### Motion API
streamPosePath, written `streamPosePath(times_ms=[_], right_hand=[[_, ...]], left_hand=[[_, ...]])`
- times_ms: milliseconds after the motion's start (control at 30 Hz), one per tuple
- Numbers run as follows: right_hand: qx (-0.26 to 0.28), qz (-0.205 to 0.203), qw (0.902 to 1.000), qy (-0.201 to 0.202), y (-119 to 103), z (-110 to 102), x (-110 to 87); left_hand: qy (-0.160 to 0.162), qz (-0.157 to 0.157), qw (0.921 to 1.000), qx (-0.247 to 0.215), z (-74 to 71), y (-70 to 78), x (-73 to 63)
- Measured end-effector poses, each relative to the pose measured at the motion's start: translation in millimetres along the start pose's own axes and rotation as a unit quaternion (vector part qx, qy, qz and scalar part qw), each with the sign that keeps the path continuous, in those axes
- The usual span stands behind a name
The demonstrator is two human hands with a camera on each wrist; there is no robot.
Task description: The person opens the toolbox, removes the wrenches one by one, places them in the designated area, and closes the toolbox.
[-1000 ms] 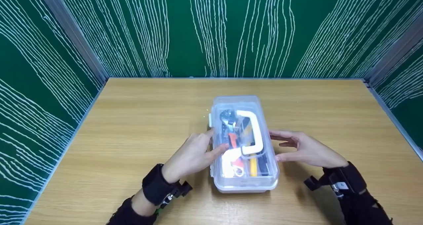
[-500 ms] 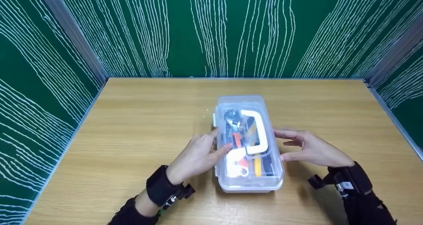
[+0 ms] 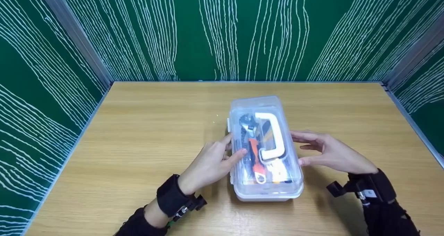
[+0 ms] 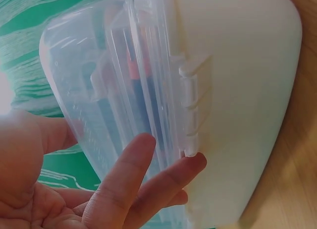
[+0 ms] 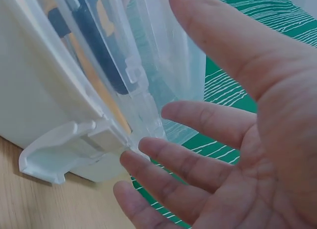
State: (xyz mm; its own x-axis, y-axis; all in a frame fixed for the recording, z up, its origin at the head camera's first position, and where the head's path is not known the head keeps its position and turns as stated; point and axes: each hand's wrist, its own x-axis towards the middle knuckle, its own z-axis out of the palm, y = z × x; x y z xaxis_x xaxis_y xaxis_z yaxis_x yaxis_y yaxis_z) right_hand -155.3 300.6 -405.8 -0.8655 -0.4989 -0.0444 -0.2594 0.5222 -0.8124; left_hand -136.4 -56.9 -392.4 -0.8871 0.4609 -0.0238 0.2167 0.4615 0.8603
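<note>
A clear-lidded toolbox [image 3: 239,104] with a white base sits on the table, its white handle [image 3: 278,135] lying flat on the lid. Through the lid shows an adjustable wrench [image 3: 255,153] with an orange and black grip. My left hand [image 3: 208,163] lies along the box's left side, thumb on the lid's edge; in the left wrist view its extended fingertips [image 4: 193,162] touch near a hinge [image 4: 190,105]. At the opposite side my right hand [image 3: 334,156] touches the wall with spread fingers. A white latch [image 5: 57,152] stands swung outward in the right wrist view.
The wooden table [image 3: 156,118] extends around the box on all sides. Green panels [image 3: 189,31] with white wavy lines enclose its back and both sides. Black wrist straps [image 3: 173,196] with small cameras sit on both wrists.
The toolbox has slid to the right and turned slightly, and both hands have moved along with it. The glare on the lid has shifted, so the wrench's grip shows more plainly.
</note>
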Motion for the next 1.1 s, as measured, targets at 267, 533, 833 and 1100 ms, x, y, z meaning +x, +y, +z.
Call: streamPosePath(times_ms=[267, 533, 833, 1100], right_hand=[[0.013, 0.024, 0.9995, 0.016, -5.8, 1.6, -1.5], [0.078, -0.002, 0.9963, 0.036, -7.0, 2.3, 1.3], [0.13, -0.002, 0.9896, 0.06, -14.9, 6.1, 2.2], [0.144, -0.016, 0.9858, 0.085, -18.9, 8.3, 0.1]], left_hand=[[-0.01, 0.007, 0.9999, 0.011, -2.4, -0.4, -0.6], [0.0, -0.016, 0.9996, 0.025, -7.5, 3.3, -4.4], [0.095, 0.065, 0.985, 0.129, -16.6, 16.4, -16.2], [0.149, 0.177, 0.9528, 0.197, -1.2, 40.2, -36.1]])
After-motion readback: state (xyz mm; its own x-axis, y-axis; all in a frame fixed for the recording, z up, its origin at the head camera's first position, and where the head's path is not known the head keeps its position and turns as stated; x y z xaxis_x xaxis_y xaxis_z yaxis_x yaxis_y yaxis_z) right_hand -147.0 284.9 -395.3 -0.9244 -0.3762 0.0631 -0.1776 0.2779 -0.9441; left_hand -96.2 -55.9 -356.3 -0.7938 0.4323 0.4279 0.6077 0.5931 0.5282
